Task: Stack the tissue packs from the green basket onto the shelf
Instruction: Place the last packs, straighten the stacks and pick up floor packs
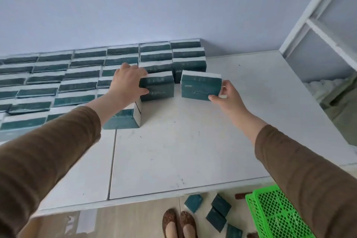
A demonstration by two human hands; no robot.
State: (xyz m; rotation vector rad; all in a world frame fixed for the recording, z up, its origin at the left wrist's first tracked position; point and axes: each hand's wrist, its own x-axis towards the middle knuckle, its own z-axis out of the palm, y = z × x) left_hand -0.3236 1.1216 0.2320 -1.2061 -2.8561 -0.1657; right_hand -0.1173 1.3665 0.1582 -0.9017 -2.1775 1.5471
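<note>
Rows of teal and white tissue packs [48,81] cover the left and back of the white shelf [183,150]. My left hand [128,81] grips one teal pack [157,88] standing at the front of the stack, thumb on its face. My right hand [228,96] holds another teal pack [201,87] by its right end, just right of the first, near the shelf surface. The green basket [274,212] stands on the floor at the lower right, partly hidden by my right sleeve. Several loose packs [216,212] lie on the floor beside it.
A pack [123,119] stands under my left forearm at the stack's front corner. A white shelf frame [318,31] rises at the right, with cloth-like bundles behind it. My shoes [179,222] are on the floor below the shelf's front edge.
</note>
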